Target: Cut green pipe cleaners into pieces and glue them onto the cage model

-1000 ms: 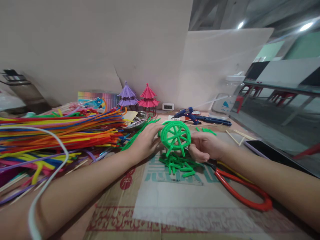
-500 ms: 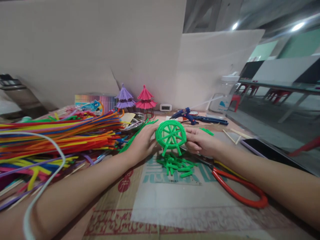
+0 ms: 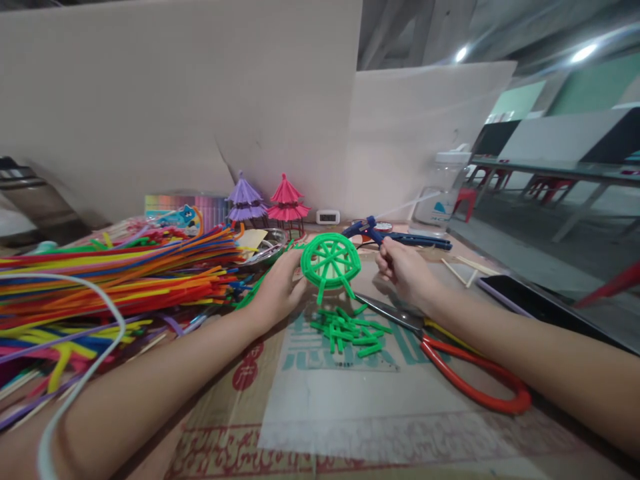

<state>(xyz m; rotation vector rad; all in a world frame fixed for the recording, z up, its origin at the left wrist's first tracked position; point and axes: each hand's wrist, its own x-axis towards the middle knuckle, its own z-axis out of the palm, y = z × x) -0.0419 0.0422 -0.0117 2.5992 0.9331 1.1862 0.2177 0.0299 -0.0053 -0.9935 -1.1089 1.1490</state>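
My left hand is closed on the rim of a green pipe-cleaner wheel with spokes and holds it tilted just above the cardboard. My right hand is off the wheel and reaches back. Its fingers are pinched at the handle of the blue glue gun lying behind the wheel. A heap of short green pipe-cleaner pieces lies under and in front of the wheel. Scissors with red handles lie beneath my right forearm.
A big pile of coloured pipe cleaners fills the left side, with a white cable over my left arm. Purple and pink pagoda models, a small clock and a bottle stand at the back. A phone lies right.
My right hand has let go of the wheel and moved back to the glue gun. My left hand alone now holds the wheel, raised and tilted flatter.
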